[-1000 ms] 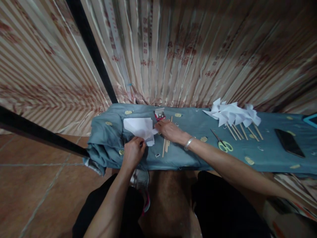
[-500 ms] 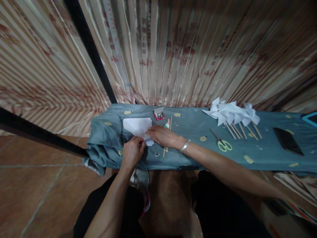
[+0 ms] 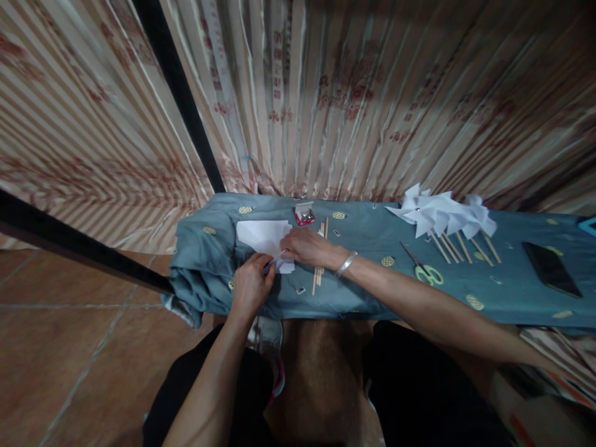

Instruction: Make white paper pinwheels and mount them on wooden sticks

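Note:
White sheets of paper [image 3: 261,231] lie on the cloth-covered bench, partly hidden by my hands. My left hand [image 3: 252,282] is closed at their near edge, its fingertips pinching a raised, folded piece of paper [image 3: 278,256]. From the right, my right hand [image 3: 308,246], with a silver bangle on its wrist, grips the other end of that piece. Just beyond it stands an open red box [image 3: 305,215] with small shiny pieces inside. Thin wooden sticks [image 3: 318,273] lie beside and partly under my right hand.
Several white paper pinwheels [image 3: 442,214] on sticks lie to the right. Scissors with pale green handles [image 3: 428,274] and a dark phone [image 3: 550,269] are nearer the front edge. A curtain [image 3: 349,112] hangs behind the bench [image 3: 358,292]; a dark post [image 3: 181,93] rises at the left.
A folded piece of paper now shows raised between my fingertips, where the hands were lower over the sheets before. The whole view has shifted slightly.

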Demonstrator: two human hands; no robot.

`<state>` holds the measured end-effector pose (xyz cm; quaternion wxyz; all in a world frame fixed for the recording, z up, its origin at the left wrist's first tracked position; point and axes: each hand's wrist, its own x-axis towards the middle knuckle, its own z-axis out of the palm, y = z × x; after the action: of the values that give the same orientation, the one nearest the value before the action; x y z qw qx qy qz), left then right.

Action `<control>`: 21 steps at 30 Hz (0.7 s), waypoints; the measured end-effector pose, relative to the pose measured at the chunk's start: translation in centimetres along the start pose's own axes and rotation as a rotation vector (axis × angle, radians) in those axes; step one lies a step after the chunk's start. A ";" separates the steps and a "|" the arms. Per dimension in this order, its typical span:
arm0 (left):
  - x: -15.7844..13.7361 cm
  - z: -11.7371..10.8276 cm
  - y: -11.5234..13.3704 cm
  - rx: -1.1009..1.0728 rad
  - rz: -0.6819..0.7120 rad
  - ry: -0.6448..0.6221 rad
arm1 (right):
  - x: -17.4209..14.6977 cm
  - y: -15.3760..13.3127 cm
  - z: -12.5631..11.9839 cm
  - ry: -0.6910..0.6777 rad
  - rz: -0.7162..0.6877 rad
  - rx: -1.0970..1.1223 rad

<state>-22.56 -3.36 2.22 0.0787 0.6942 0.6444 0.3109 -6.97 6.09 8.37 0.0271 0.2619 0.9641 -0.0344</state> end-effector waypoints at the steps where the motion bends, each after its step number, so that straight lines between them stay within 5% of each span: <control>1: 0.0 0.0 -0.1 0.007 -0.005 -0.015 | 0.0 0.1 -0.1 -0.010 -0.003 0.013; 7: 0.1 0.2 -0.3 0.092 0.006 -0.003 | -0.5 0.4 -1.0 -0.048 -0.010 0.078; 12: 0.1 0.4 -0.5 0.125 0.045 0.014 | -2.2 0.3 -3.1 0.091 0.000 0.006; 17: 0.2 0.4 -0.8 0.125 0.018 0.053 | -7.1 0.6 -6.0 0.442 0.120 0.166; 21: 0.4 0.5 -0.8 0.068 0.021 0.090 | -12.4 1.9 -5.4 0.881 0.494 0.511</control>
<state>-22.96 -2.74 1.51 0.0227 0.6884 0.6503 0.3205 4.47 1.95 14.50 -0.4349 0.4677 0.7554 -0.1467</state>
